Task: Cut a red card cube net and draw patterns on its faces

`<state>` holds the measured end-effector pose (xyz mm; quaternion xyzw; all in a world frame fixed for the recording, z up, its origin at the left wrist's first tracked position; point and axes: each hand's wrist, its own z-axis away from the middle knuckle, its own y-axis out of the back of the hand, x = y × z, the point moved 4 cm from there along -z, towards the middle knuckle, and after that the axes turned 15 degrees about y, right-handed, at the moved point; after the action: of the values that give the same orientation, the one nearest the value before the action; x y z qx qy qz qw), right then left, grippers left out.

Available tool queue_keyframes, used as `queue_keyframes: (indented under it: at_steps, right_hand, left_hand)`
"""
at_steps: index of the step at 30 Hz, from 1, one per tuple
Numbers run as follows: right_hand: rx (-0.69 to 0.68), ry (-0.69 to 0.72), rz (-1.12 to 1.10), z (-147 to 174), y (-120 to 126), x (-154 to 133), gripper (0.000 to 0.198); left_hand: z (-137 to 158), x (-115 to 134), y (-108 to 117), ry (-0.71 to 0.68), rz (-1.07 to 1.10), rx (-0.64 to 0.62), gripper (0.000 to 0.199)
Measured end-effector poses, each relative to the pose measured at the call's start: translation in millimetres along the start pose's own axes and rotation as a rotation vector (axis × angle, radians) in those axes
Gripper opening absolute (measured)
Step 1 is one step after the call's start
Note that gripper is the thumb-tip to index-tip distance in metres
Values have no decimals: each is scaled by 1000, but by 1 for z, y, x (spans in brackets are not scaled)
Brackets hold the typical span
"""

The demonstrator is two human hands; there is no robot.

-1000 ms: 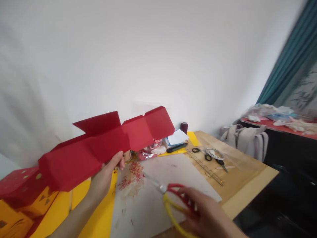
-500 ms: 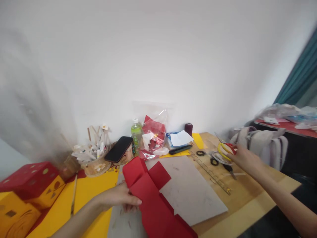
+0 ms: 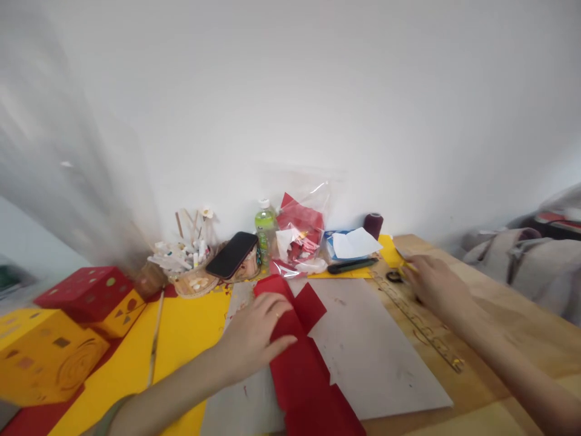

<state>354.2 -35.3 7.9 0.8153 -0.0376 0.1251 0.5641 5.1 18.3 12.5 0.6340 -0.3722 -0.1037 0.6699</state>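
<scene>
A folded red card cutout (image 3: pixel 297 369) with a square side flap lies over a grey board (image 3: pixel 367 351). My left hand (image 3: pixel 254 333) rests on its upper part, fingers and thumb apart, palm down. At the right of the table my right hand (image 3: pixel 436 287) is closed around scissors with yellow handles (image 3: pixel 410 267). Their blade points toward the wall, low over the wood, and my fingers cover most of the handles. Beside them lies a black-handled pair of scissors (image 3: pixel 394 276), mostly hidden by the hand. A clear ruler (image 3: pixel 420 327) runs along the board's right side.
Toward the wall stand a basket of markers (image 3: pixel 190 281), a phone (image 3: pixel 233 254), a green bottle (image 3: pixel 265 227), a plastic bag of red scraps (image 3: pixel 299 236), a utility knife (image 3: pixel 351 265) and a thread spool (image 3: pixel 373 226). Decorated boxes (image 3: pixel 49 357), a brush (image 3: pixel 157 339) and yellow card (image 3: pixel 188 339) lie left.
My left hand has let go of the red card's edge and now lies on top of it. My right hand has lowered the scissors toward the table. The view has shifted right.
</scene>
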Motion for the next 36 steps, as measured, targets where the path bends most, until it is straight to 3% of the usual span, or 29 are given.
queue_keyframes:
  at_steps: [2,4,6,9,13,17,19,24,27,29,32,34,36]
  right_hand:
    - [51,137,-89,-1,10,-55,31]
    - [49,348,-187,0,17,-116,27]
    - [2,554,-327,3,20,-165,43]
    - [-143,639,-466,5,16,-195,75]
    - [-323,572,-506,7,7,-189,76]
    - [-306,553,-520,5,4,-185,74]
    - [-271,551,-520,4,1,-185,73]
    - [-228,628,-460,0,-2,-179,82]
    - [-202,630,-392,-13,4,-158,58]
    - [-210,500,-292,-30,6,-132,34]
    - [-242,261,-73,-60,1,-88,24]
    - [-296,172,57,-78,-11,-68,17]
    - [-343,129,142,-90,-25,-57,24]
  left_hand:
    - [-4,9,-12,-173,-134,0,57]
    - [-12,11,-26,-259,-220,13,63]
    - [-18,9,-35,-286,-262,44,52]
    - [-20,4,-36,-305,-269,59,30]
    - [-8,-10,-17,-347,-244,111,25]
    - [15,-30,2,-385,-268,338,28]
    - [24,-40,2,-349,-316,371,33]
    - [31,-53,-17,-325,-429,218,32]
    - [26,-55,-22,-309,-367,176,25]
    - [22,-51,-22,-321,-304,162,24]
    - [19,-41,-18,-331,-159,63,32]
    - [17,-34,-15,-282,-23,-48,38]
    - [17,-29,-13,-240,69,-160,36]
